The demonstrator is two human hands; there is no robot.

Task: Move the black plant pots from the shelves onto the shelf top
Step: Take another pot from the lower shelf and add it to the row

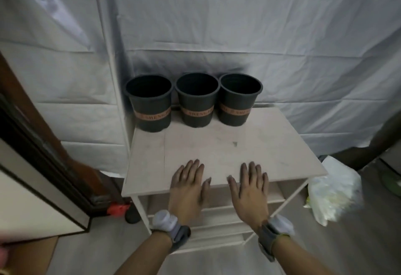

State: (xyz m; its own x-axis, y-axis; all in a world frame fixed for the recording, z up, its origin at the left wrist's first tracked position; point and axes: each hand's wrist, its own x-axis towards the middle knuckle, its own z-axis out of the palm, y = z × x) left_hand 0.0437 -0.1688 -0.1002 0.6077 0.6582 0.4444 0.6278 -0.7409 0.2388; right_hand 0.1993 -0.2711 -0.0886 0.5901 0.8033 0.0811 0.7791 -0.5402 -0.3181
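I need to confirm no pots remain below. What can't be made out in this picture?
- Head view: the lower shelves are mostly hidden by the shelf top, left hand and right hand.
- The band lettering on the three black pots is blurred.
- The white bag is blurred; its contents are unclear.
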